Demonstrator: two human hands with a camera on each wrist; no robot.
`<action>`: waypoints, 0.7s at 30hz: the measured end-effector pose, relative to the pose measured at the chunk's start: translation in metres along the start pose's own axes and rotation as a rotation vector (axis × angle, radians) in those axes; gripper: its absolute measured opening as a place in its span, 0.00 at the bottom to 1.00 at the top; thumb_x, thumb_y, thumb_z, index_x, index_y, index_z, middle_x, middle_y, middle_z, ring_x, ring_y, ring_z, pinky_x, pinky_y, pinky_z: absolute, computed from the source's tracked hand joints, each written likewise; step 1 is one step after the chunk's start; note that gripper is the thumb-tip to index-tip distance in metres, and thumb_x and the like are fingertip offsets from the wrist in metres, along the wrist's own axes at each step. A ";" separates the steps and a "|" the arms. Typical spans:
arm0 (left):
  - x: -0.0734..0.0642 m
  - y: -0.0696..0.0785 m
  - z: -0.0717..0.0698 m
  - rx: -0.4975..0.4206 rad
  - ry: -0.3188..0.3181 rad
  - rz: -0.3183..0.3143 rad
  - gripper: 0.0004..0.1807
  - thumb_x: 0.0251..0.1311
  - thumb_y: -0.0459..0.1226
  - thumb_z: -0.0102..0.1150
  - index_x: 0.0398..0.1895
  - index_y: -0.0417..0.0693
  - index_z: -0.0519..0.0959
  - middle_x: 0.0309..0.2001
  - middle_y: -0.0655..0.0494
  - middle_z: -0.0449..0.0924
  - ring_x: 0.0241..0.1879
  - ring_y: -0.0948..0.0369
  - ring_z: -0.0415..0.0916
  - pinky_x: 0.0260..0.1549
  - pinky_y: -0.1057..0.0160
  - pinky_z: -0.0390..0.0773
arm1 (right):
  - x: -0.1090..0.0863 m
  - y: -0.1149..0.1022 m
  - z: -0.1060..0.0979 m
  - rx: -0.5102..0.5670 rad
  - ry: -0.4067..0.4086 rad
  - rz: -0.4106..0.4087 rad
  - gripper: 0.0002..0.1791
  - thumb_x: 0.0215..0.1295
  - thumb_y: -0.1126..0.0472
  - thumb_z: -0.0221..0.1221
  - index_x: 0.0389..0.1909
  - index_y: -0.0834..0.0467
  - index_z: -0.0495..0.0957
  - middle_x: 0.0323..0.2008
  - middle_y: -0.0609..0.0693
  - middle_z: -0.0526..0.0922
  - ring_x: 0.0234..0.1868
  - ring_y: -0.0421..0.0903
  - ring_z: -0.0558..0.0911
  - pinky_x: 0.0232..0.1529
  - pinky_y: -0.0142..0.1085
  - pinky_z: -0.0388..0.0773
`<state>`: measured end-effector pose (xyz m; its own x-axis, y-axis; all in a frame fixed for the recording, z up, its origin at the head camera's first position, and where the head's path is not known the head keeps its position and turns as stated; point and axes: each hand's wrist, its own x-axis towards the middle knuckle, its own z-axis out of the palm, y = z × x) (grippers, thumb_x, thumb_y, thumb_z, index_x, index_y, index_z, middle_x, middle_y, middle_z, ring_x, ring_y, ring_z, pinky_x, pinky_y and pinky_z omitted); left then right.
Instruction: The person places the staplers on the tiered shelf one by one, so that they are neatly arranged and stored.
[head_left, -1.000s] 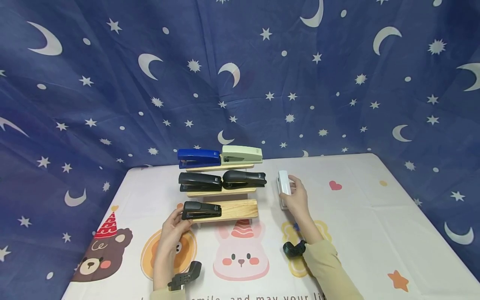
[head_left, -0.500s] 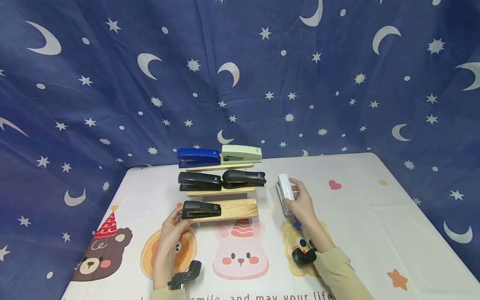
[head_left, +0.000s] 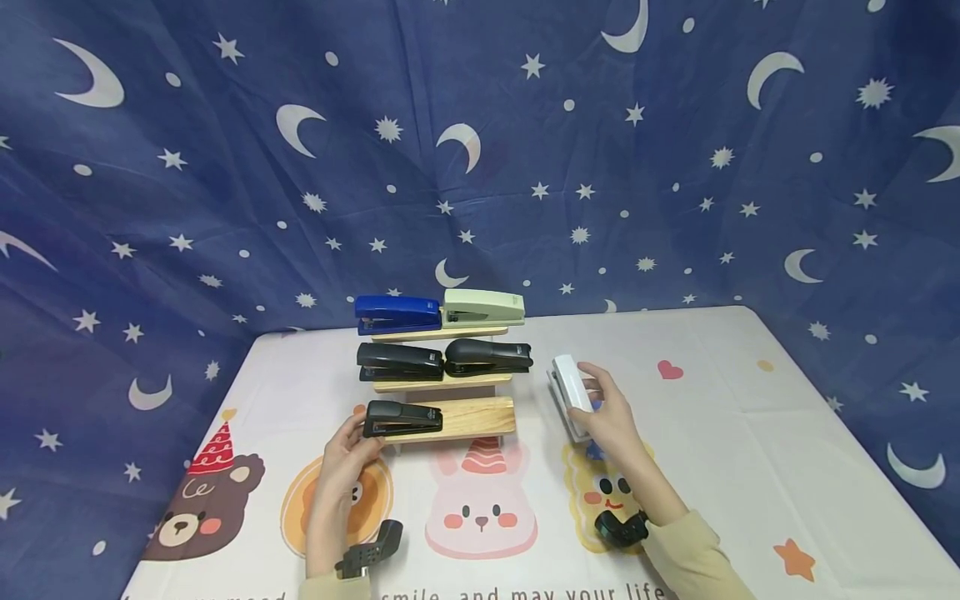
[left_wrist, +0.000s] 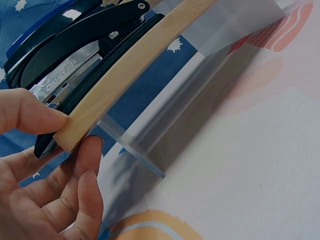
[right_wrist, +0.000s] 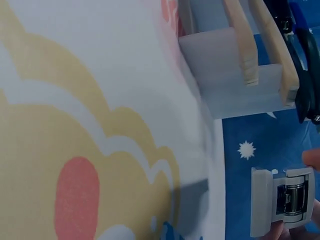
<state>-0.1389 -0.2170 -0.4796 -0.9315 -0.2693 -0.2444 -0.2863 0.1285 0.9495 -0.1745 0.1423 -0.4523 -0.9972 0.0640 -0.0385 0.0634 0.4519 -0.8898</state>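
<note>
My right hand point(head_left: 613, 423) grips a white stapler point(head_left: 570, 385) by its top, fingers on the far side and thumb on the near side. The stapler points diagonally, to the right of a tiered stand. In the right wrist view, one end of the white stapler point(right_wrist: 262, 202) shows, with fingertips around it. My left hand point(head_left: 347, 462) pinches the left end of the stand's lowest wooden shelf point(head_left: 480, 418). In the left wrist view the thumb lies on top of that shelf point(left_wrist: 120, 80) beside a black stapler point(left_wrist: 80, 32), and fingers curl beneath.
On the top shelf sit a blue stapler point(head_left: 397, 313) and a pale green stapler point(head_left: 483, 308). Two black staplers stand on the middle shelf point(head_left: 457, 384). Clear supports point(left_wrist: 135, 150) hold the shelves. A patterned cloth point(head_left: 750, 467) covers the table, with a starry curtain point(head_left: 495, 233) behind.
My right hand has moved slightly nearer and to the right, turning the white stapler from almost straight to diagonal. My left hand stays at the shelf's end.
</note>
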 end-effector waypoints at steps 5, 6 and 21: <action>0.001 0.000 0.000 0.005 0.004 -0.006 0.32 0.53 0.28 0.55 0.65 0.47 0.69 0.43 0.57 0.80 0.34 0.69 0.76 0.37 0.73 0.75 | -0.006 -0.004 -0.005 0.036 -0.027 -0.003 0.40 0.54 0.70 0.60 0.70 0.53 0.59 0.62 0.63 0.71 0.57 0.58 0.71 0.49 0.50 0.79; 0.001 0.000 0.001 0.006 0.004 -0.007 0.31 0.53 0.28 0.55 0.65 0.47 0.69 0.43 0.57 0.80 0.35 0.69 0.76 0.37 0.73 0.75 | -0.007 -0.005 -0.006 0.042 -0.029 -0.002 0.40 0.54 0.70 0.60 0.70 0.53 0.60 0.62 0.62 0.71 0.57 0.58 0.72 0.49 0.49 0.79; 0.002 0.000 0.000 -0.006 -0.002 -0.006 0.31 0.53 0.28 0.55 0.65 0.47 0.69 0.42 0.58 0.80 0.34 0.70 0.76 0.38 0.73 0.75 | -0.026 -0.015 -0.021 0.051 -0.089 -0.037 0.38 0.54 0.70 0.61 0.68 0.52 0.63 0.61 0.62 0.72 0.60 0.56 0.71 0.51 0.40 0.73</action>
<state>-0.1404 -0.2175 -0.4799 -0.9302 -0.2684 -0.2505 -0.2905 0.1210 0.9492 -0.1486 0.1520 -0.4282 -0.9985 -0.0322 -0.0435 0.0267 0.4063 -0.9134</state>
